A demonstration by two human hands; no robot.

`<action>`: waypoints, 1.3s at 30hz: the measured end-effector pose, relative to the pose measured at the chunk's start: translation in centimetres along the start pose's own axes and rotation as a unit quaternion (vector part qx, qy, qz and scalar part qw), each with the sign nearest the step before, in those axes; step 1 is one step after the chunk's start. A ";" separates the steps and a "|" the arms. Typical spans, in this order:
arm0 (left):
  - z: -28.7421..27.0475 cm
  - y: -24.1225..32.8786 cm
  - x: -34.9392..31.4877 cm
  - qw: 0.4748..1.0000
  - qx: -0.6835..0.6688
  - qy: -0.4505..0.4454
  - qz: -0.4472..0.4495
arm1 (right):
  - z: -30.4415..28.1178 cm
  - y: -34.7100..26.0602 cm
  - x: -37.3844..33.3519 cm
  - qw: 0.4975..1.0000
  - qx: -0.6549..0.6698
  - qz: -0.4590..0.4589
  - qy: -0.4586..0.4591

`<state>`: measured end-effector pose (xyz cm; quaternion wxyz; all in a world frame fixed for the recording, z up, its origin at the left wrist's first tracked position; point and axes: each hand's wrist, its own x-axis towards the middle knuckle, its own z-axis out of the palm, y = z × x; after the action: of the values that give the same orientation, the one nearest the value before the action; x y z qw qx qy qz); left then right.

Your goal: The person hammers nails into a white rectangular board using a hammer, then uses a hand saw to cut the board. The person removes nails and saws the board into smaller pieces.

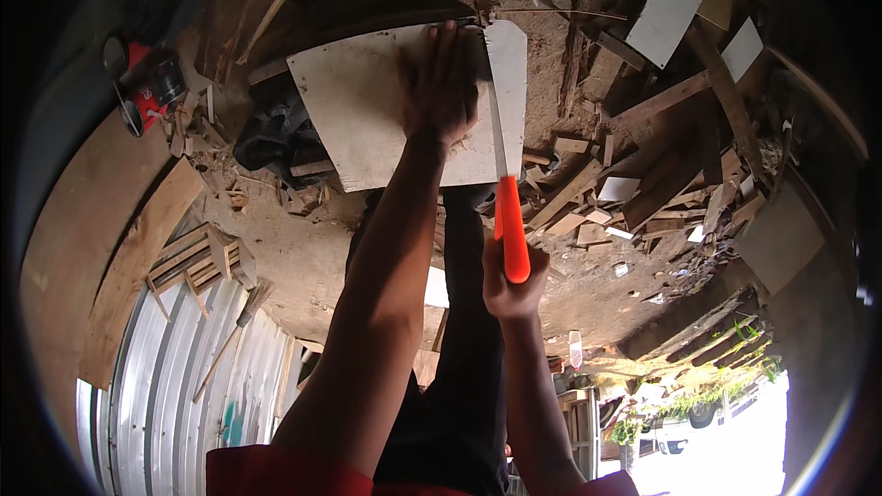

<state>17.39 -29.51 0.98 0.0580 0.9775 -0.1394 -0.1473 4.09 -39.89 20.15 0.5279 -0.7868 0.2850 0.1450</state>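
Observation:
A pale, white-faced board (pixel 354 101) lies flat in front of me, raised above the dirt floor. My left hand (pixel 441 87) presses down on its upper right part, fingers stretched out toward the far edge. In my right hand (pixel 514 280) is a handsaw (pixel 514 230), its orange handle wrapped by my fingers. The narrow blade runs away from me along a line near the board's right side. To the right of that line is a narrow strip (pixel 510 73) of the same board. What supports the board underneath is mostly hidden.
Wood offcuts (pixel 588 211) and white panel pieces (pixel 675 5) litter the ground on the right. Large planks (pixel 101 211) lean at the left, near a slatted wooden piece (pixel 197 262) and corrugated metal sheet (pixel 165 386). A dark bundle (pixel 271 133) sits left of the board.

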 end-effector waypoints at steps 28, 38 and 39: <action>0.3 1.6 -0.9 0.996 -0.002 0.043 0.076 | 0.8 0.3 0.1 0.985 0.090 0.147 0.028; 0.2 2.0 -0.6 0.989 0.116 0.001 0.088 | 1.2 -0.3 -2.9 0.975 0.161 0.141 0.061; 0.3 2.0 -0.7 0.991 0.104 0.002 0.088 | 0.3 -1.3 -4.5 0.976 0.152 0.143 0.059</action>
<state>16.10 -31.25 1.17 -0.0309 0.9625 -0.2392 -0.1240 1.32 -37.89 23.37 0.5973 -0.6557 0.4440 0.1269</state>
